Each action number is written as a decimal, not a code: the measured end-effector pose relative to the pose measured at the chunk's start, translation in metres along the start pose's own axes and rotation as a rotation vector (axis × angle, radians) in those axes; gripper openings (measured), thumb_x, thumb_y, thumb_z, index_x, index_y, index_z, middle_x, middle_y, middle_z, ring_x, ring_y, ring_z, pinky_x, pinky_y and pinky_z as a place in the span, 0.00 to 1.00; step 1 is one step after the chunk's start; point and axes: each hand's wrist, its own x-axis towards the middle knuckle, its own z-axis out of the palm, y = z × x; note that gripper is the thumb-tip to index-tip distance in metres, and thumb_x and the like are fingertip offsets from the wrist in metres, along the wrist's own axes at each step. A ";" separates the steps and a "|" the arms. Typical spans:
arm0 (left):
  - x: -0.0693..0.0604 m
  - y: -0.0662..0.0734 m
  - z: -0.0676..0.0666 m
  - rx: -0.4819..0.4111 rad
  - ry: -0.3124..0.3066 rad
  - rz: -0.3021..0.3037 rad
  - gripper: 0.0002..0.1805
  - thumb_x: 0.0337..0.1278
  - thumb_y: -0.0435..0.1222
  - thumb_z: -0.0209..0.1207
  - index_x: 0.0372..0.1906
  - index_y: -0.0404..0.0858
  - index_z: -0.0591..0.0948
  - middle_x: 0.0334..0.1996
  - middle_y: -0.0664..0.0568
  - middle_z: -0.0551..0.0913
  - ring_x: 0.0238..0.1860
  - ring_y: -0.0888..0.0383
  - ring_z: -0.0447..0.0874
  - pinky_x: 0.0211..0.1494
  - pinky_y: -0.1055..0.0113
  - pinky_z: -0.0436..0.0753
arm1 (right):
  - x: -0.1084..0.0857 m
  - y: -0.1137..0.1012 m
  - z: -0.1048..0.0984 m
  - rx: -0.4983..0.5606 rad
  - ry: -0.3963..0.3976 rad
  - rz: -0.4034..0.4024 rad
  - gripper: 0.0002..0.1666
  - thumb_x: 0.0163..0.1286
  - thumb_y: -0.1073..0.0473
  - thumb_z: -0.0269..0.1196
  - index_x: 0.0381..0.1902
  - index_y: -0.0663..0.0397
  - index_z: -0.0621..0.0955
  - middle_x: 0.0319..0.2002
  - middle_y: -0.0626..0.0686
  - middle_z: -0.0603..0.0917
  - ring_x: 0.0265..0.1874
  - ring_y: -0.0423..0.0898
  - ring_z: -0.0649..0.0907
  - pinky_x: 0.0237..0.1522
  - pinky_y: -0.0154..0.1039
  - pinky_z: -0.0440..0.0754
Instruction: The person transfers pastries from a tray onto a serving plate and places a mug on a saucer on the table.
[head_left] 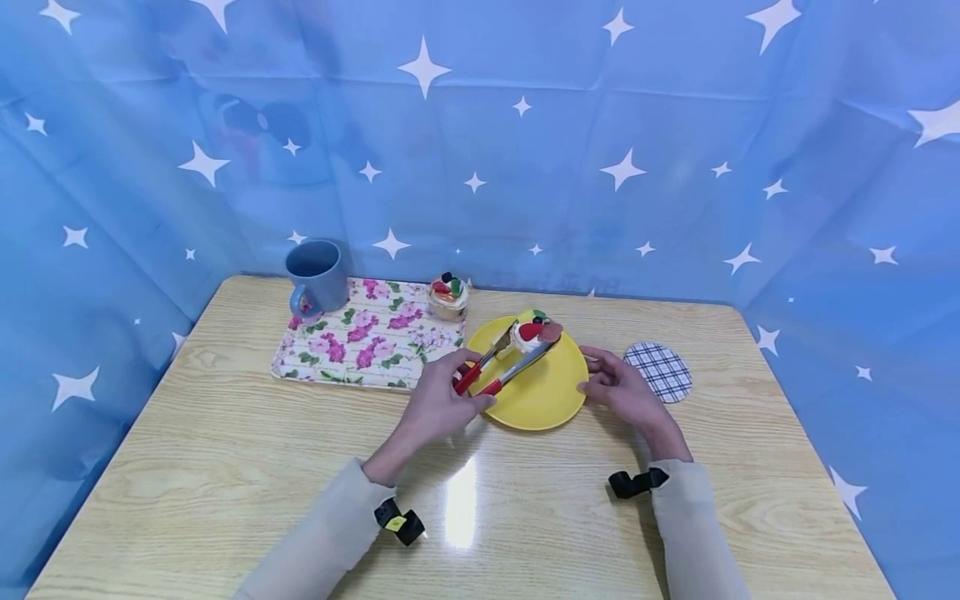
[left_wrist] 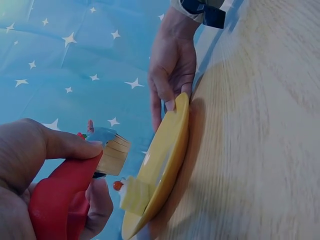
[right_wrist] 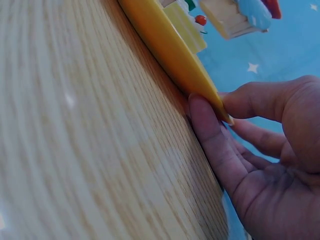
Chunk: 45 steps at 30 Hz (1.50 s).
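My left hand (head_left: 444, 398) grips red-handled tongs (head_left: 517, 368) (left_wrist: 65, 200), whose tips hold a cupcake (head_left: 525, 338) (left_wrist: 114, 154) (right_wrist: 232, 17) topped with cream and a red piece. The cupcake hangs over a yellow plate (head_left: 543, 396) (left_wrist: 167, 145) (right_wrist: 167, 47). On that plate stands a pale yellow cake slice (left_wrist: 135, 196) (right_wrist: 185, 27) with a red cherry, partly hidden in the head view. Thumb and fingers of my right hand (head_left: 626, 392) (left_wrist: 172, 65) (right_wrist: 270, 150) pinch the plate's right rim.
Left of the plate lies a floral tray (head_left: 375, 342) with another cupcake (head_left: 447, 302) at its back right corner. A blue mug (head_left: 318, 279) stands at the tray's back left. A round checked coaster (head_left: 660, 372) lies right of the plate. A starry curtain (head_left: 525, 192) hangs behind the table.
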 end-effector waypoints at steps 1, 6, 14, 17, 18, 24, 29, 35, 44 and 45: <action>0.000 0.000 0.001 0.006 0.002 0.003 0.32 0.52 0.37 0.75 0.64 0.45 0.79 0.53 0.49 0.83 0.36 0.55 0.78 0.34 0.63 0.79 | 0.000 0.000 0.000 0.004 -0.003 -0.001 0.40 0.73 0.62 0.64 0.79 0.49 0.63 0.64 0.66 0.75 0.46 0.44 0.82 0.45 0.35 0.85; 0.000 -0.001 0.008 0.033 -0.002 0.013 0.31 0.53 0.38 0.75 0.63 0.44 0.79 0.53 0.50 0.82 0.43 0.55 0.77 0.39 0.64 0.78 | 0.000 0.000 0.000 0.006 -0.004 -0.003 0.40 0.73 0.62 0.64 0.79 0.49 0.63 0.64 0.66 0.75 0.46 0.45 0.82 0.45 0.34 0.85; 0.003 -0.001 0.015 0.050 -0.037 0.007 0.29 0.54 0.40 0.74 0.62 0.46 0.80 0.46 0.50 0.79 0.44 0.53 0.74 0.40 0.63 0.76 | 0.001 0.001 0.000 0.006 -0.004 -0.012 0.40 0.73 0.62 0.63 0.79 0.50 0.62 0.64 0.67 0.76 0.45 0.43 0.83 0.44 0.34 0.85; 0.004 -0.001 0.017 0.042 -0.056 0.007 0.29 0.54 0.39 0.74 0.62 0.45 0.80 0.46 0.49 0.80 0.44 0.53 0.74 0.40 0.63 0.76 | 0.001 0.001 0.000 0.006 -0.001 -0.007 0.40 0.73 0.63 0.63 0.79 0.50 0.63 0.63 0.66 0.76 0.45 0.43 0.83 0.44 0.34 0.85; 0.004 -0.001 0.018 0.039 -0.061 0.007 0.29 0.54 0.39 0.74 0.62 0.45 0.80 0.46 0.49 0.80 0.44 0.53 0.74 0.40 0.63 0.76 | 0.001 0.001 0.000 0.004 0.001 -0.004 0.40 0.73 0.63 0.63 0.79 0.49 0.63 0.63 0.66 0.76 0.45 0.43 0.83 0.44 0.34 0.85; 0.005 -0.003 0.024 0.036 -0.079 0.002 0.30 0.55 0.39 0.74 0.64 0.44 0.79 0.48 0.50 0.79 0.45 0.53 0.74 0.41 0.64 0.76 | 0.001 0.001 0.000 -0.019 0.010 -0.003 0.40 0.72 0.63 0.64 0.79 0.47 0.64 0.63 0.66 0.77 0.46 0.44 0.82 0.44 0.33 0.84; 0.005 -0.003 0.028 0.069 -0.078 -0.016 0.31 0.55 0.41 0.74 0.65 0.45 0.79 0.51 0.52 0.78 0.47 0.54 0.74 0.44 0.63 0.76 | 0.000 0.000 0.001 -0.004 0.010 0.001 0.40 0.71 0.63 0.64 0.78 0.48 0.65 0.63 0.66 0.76 0.46 0.45 0.83 0.44 0.34 0.85; 0.006 -0.005 0.031 0.108 -0.084 -0.019 0.32 0.55 0.41 0.74 0.65 0.44 0.78 0.53 0.52 0.81 0.47 0.55 0.75 0.47 0.62 0.77 | -0.001 -0.001 0.001 -0.001 0.005 0.005 0.41 0.72 0.63 0.64 0.79 0.49 0.62 0.64 0.66 0.76 0.46 0.44 0.82 0.44 0.34 0.85; 0.006 -0.007 0.031 0.114 -0.094 -0.003 0.32 0.54 0.41 0.74 0.66 0.43 0.78 0.54 0.52 0.81 0.49 0.55 0.76 0.51 0.60 0.79 | -0.001 -0.002 0.001 -0.005 0.004 -0.003 0.41 0.73 0.63 0.63 0.79 0.49 0.62 0.63 0.66 0.76 0.45 0.44 0.82 0.43 0.33 0.84; 0.006 -0.007 0.031 0.112 -0.096 -0.001 0.32 0.54 0.41 0.74 0.65 0.43 0.78 0.54 0.51 0.81 0.48 0.55 0.76 0.50 0.59 0.79 | -0.001 -0.002 0.001 -0.006 0.005 -0.003 0.41 0.73 0.63 0.63 0.79 0.49 0.62 0.63 0.66 0.76 0.45 0.44 0.82 0.43 0.33 0.84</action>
